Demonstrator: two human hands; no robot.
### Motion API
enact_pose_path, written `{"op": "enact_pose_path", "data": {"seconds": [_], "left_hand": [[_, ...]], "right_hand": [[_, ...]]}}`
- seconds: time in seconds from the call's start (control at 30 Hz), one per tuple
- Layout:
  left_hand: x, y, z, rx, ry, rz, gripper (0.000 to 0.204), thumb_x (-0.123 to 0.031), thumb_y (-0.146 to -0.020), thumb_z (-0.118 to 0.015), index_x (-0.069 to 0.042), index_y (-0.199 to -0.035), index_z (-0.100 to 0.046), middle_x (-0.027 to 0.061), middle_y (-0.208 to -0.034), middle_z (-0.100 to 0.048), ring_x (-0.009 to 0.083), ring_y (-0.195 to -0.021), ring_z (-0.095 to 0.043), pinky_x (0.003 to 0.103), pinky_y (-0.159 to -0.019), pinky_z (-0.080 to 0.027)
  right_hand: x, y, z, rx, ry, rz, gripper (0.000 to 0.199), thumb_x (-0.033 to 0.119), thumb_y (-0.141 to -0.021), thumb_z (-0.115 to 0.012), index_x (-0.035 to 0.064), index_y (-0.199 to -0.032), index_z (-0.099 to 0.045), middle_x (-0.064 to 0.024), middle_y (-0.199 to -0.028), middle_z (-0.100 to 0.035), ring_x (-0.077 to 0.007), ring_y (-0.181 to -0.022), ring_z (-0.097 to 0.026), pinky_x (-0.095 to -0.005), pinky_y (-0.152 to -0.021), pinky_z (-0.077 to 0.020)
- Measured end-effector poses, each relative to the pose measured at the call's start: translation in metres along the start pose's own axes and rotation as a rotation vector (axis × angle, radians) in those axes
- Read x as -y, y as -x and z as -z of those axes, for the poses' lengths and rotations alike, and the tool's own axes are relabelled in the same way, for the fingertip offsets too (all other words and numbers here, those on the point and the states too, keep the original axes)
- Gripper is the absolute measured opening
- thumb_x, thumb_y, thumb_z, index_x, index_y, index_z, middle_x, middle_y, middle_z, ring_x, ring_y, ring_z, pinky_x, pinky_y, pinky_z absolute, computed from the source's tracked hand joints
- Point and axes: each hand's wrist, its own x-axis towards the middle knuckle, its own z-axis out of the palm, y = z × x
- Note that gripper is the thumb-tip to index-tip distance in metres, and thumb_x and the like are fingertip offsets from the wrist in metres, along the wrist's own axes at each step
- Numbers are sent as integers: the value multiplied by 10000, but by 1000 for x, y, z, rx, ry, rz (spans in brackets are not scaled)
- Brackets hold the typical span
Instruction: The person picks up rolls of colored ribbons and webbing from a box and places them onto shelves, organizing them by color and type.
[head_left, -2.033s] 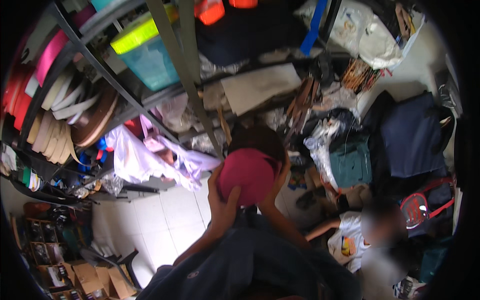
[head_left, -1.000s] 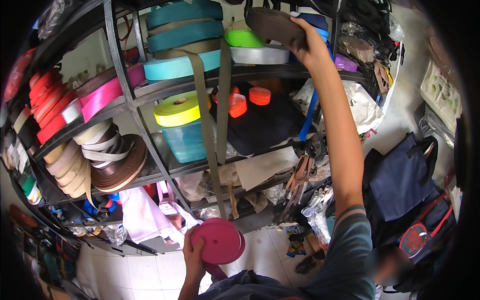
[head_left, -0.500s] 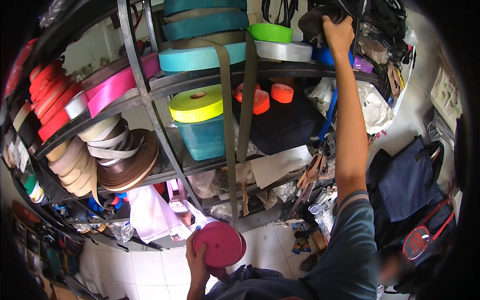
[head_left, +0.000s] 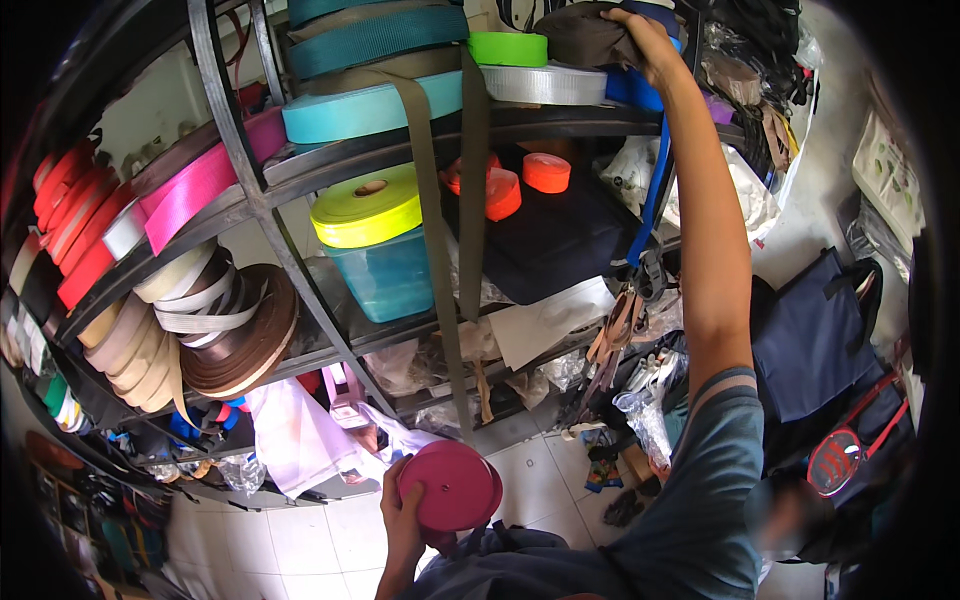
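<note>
My left hand [head_left: 404, 520] is closed round the edge of a flat magenta roll of webbing [head_left: 450, 485], held low in front of my body with its round side facing up. My right arm reaches up to the top shelf. There my right hand [head_left: 648, 45] grips the right side of a dark brown roll of webbing [head_left: 580, 38], its fingers over the top; the thumb side is partly hidden. That brown roll sits just above a silver-grey roll [head_left: 545, 84] and a blue roll [head_left: 632, 88]. Beside it lies a bright green roll [head_left: 508, 48].
A dark metal shelf rack [head_left: 262, 200] holds teal rolls [head_left: 380, 48], a pink roll [head_left: 215, 180], a neon yellow roll [head_left: 370, 210] on a teal tub [head_left: 380, 275], and small orange rolls [head_left: 546, 172]. Olive straps [head_left: 432, 240] hang down in front. Dark bags [head_left: 815, 340] hang at right.
My right hand and the brown roll have shifted left and up, over the silver-grey roll, uncovering more of the blue roll. The shelf slides slightly left in view. My left hand still holds the magenta roll.
</note>
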Motion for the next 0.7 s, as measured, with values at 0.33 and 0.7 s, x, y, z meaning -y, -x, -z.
{"op": "enact_pose_path", "data": {"seconds": [0.33, 0.7], "left_hand": [[1, -7, -8, 25, -26, 30, 464, -167, -859, -567, -7, -1278, -448, 149, -1198, -521, 238, -1102, -518, 350, -937, -435], [12, -16, -5, 53, -32, 47, 447, -124, -879, -546, 5, -1292, -432, 164, -1218, -507, 247, -1114, -509, 347, -958, -418]], "right_hand": [[-2, 25, -1, 70, -260, -81, 229, 284, -803, -623, 76, -900, -632, -46, -741, -658, -164, -600, -605, -285, -544, -491], [-12, 15, -2, 74, -240, -240, 287, 324, -846, -546, 114, -1030, -611, -67, -961, -671, -196, -858, -649, -392, -776, -535]]}}
